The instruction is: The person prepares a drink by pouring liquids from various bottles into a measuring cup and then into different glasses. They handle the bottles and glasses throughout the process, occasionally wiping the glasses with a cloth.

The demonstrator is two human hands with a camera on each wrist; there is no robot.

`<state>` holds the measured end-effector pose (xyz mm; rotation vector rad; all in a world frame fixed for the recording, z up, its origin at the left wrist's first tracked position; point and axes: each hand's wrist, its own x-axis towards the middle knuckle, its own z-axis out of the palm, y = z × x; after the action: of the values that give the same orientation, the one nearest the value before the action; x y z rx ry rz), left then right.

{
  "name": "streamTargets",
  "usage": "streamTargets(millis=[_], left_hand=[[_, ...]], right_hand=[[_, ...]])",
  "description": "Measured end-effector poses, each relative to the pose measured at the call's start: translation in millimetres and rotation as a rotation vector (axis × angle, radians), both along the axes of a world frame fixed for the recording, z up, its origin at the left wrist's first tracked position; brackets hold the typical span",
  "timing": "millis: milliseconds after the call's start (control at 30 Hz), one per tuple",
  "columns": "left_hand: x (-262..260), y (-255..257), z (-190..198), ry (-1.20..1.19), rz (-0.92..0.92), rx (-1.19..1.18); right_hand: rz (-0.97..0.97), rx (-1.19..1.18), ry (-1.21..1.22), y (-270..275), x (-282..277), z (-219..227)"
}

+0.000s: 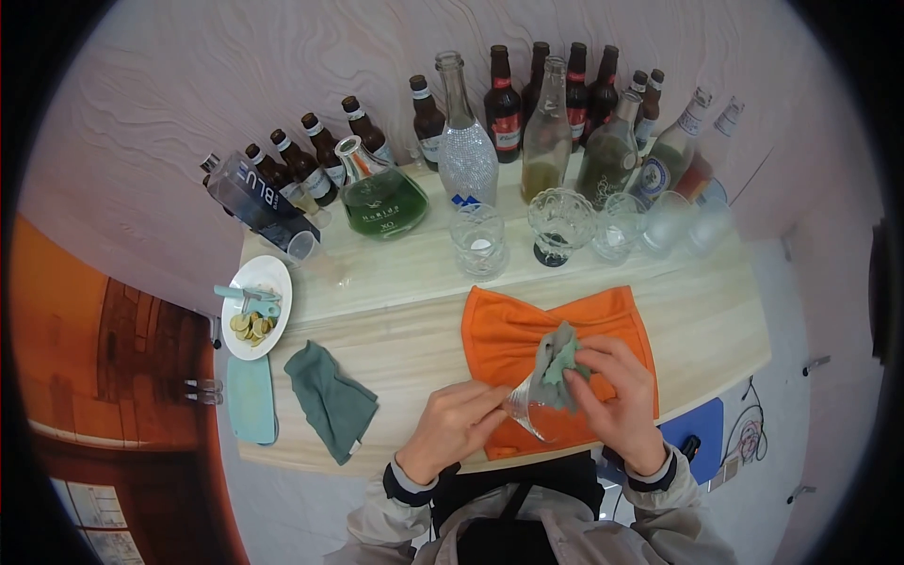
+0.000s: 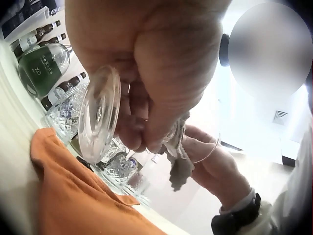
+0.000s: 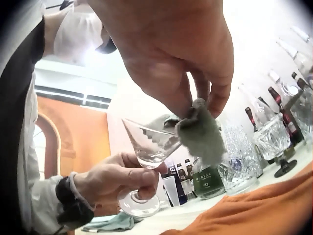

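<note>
My left hand (image 1: 452, 426) pinches the stem of a clear martini glass (image 3: 146, 152), which is tilted above the table. Its round foot (image 2: 100, 115) shows below that hand in the left wrist view. With fingers and thumb, my right hand (image 1: 621, 403) grips a grey-green cloth (image 3: 201, 137) at the rim of the bowl. Part of the cloth hangs over the rim, and part lies inside the glass. Beneath both hands an orange towel (image 1: 603, 315) is spread on the table.
A folded dark green cloth (image 1: 331, 400) lies to the left, near a light green board (image 1: 250, 400) and a white plate (image 1: 281, 273) with lime slices. Cut-glass tumblers (image 1: 478, 243) and a footed glass (image 1: 560, 226) stand behind the towel. Several bottles (image 1: 468, 155) line the back.
</note>
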<state>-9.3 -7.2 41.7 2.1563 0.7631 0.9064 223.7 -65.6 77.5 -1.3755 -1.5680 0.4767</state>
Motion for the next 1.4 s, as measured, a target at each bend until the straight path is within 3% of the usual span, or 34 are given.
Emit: streamTargets(millis=[33, 100, 133, 333, 400, 533, 600, 667, 733, 767, 833, 867, 933, 1067, 1400], left_hand=[[0, 1, 0, 0.010, -0.014, -0.023], [1, 0, -1, 0.022, -0.033, -0.048], [2, 0, -3, 0.028, -0.035, -0.044], [5, -1, -6, 0.054, -0.042, -0.070], [3, -1, -7, 0.054, -0.025, -0.071], [-5, 5, -12, 0.046, -0.025, -0.089], [-11, 8, -15, 0.065, 0.000, -0.070], [-26, 17, -26, -0.054, 0.146, -0.093], [-38, 35, -25, -0.087, 0.303, -0.245], [-38, 49, -15, -0.140, 0.381, -0.263], [-46, 81, -30, -0.379, 0.478, -0.417], [-49, 98, -31, -0.375, 0.477, -0.414], [-53, 130, -30, -0.363, 0.666, -0.461], [-59, 170, -53, -0.386, 0.670, -0.401], [-60, 191, -78, -0.396, 0.710, -0.347]], right_hand=[[0.000, -0.001, 0.001, -1, -1, -3], [0.010, -0.133, 0.322, -4, -6, -9], [0.007, -0.132, 0.322, -6, -8, -7], [0.093, 0.038, 0.015, -8, -15, 3], [0.285, -0.134, 0.207, -10, -5, 2], [0.404, -0.244, 0.158, -14, 3, 19], [0.431, -0.277, -0.128, -12, 17, 23], [0.341, -0.262, -0.180, -16, 22, 18], [0.029, -0.138, -0.315, -19, 24, 1], [-0.017, -0.114, -0.360, -21, 23, -9], [-0.020, -0.108, -0.355, -25, 19, -23], [-0.024, -0.106, -0.350, -28, 16, -30], [-0.020, -0.120, -0.342, -34, 11, -40], [-0.034, -0.133, -0.320, -43, 11, -51], [-0.075, -0.110, -0.297, -42, 14, -54]])
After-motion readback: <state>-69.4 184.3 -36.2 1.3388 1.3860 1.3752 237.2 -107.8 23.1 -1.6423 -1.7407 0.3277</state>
